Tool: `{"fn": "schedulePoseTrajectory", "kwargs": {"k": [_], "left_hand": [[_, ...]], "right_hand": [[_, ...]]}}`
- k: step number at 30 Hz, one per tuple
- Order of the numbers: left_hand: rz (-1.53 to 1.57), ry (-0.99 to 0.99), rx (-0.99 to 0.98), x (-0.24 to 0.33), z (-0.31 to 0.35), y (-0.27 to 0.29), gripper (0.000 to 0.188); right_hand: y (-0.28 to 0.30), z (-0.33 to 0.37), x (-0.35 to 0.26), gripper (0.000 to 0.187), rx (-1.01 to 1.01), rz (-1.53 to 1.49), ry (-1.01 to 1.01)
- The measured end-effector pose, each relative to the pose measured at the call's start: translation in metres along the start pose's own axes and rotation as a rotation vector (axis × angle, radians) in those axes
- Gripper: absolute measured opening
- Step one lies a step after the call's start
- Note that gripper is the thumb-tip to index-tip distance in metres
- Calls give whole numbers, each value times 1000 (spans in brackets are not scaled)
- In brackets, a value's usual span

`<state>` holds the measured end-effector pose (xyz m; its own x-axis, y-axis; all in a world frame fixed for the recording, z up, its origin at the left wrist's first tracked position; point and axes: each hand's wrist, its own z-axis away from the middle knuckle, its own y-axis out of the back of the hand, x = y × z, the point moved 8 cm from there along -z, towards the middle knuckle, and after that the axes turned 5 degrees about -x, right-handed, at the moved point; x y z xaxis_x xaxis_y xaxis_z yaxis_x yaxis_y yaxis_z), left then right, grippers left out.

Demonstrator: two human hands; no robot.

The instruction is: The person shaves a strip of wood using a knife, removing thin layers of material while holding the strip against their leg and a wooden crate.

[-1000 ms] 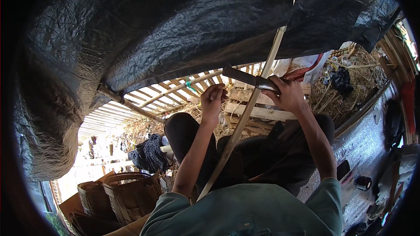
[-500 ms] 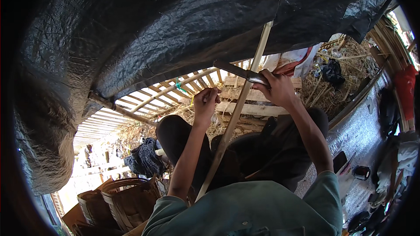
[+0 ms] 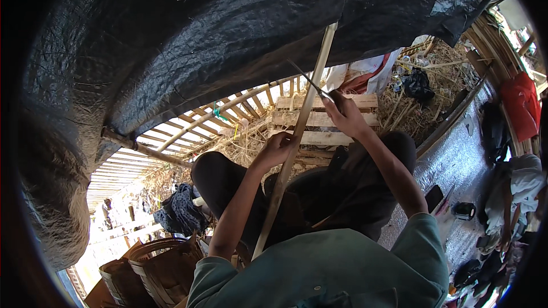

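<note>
A long pale bamboo strip (image 3: 302, 115) slants from the dark sheet overhead down past my lap to my body. My left hand (image 3: 278, 148) is closed at the strip's left edge and appears to grip it, its fingers partly hidden. Higher up, my right hand (image 3: 344, 113) is wrapped round the handle of a knife. The thin dark knife blade (image 3: 304, 74) points up and left and crosses the strip, seen nearly edge-on. Most of the knife's handle is hidden in my fingers.
Wooden slats (image 3: 319, 118) lie beyond my knees, among straw. A black plastic sheet (image 3: 228, 40) hangs low overhead. Woven baskets (image 3: 165, 271) stand at lower left. A silvery mat (image 3: 445, 154) on the right carries a tape measure (image 3: 464, 211) and a dark phone-like object (image 3: 434, 198).
My left hand has moved right and down onto the strip. The knife has turned from showing its broad side to nearly edge-on, and my right hand has shifted slightly lower.
</note>
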<state>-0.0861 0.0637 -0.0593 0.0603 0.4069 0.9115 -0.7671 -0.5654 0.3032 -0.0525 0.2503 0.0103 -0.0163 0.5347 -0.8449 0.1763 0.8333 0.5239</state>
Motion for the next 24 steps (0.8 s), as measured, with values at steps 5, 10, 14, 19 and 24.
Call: {"fn": "schedulePoseTrajectory", "kwargs": {"k": [5, 10, 14, 19, 24], "left_hand": [[267, 171, -156, 17, 9, -27, 34], [470, 102, -76, 10, 7, -23, 23], [418, 83, 18, 3, 6, -20, 24], [296, 30, 74, -3, 5, -10, 25], [170, -62, 165, -5, -1, -9, 25]], "right_hand": [[-21, 21, -17, 36, -68, 238, 108], [-36, 34, -29, 44, -141, 636, 214], [-22, 12, -9, 42, -60, 721, 207], [-23, 21, -12, 42, 73, 693, 224], [-29, 16, -6, 46, 22, 807, 317]]}}
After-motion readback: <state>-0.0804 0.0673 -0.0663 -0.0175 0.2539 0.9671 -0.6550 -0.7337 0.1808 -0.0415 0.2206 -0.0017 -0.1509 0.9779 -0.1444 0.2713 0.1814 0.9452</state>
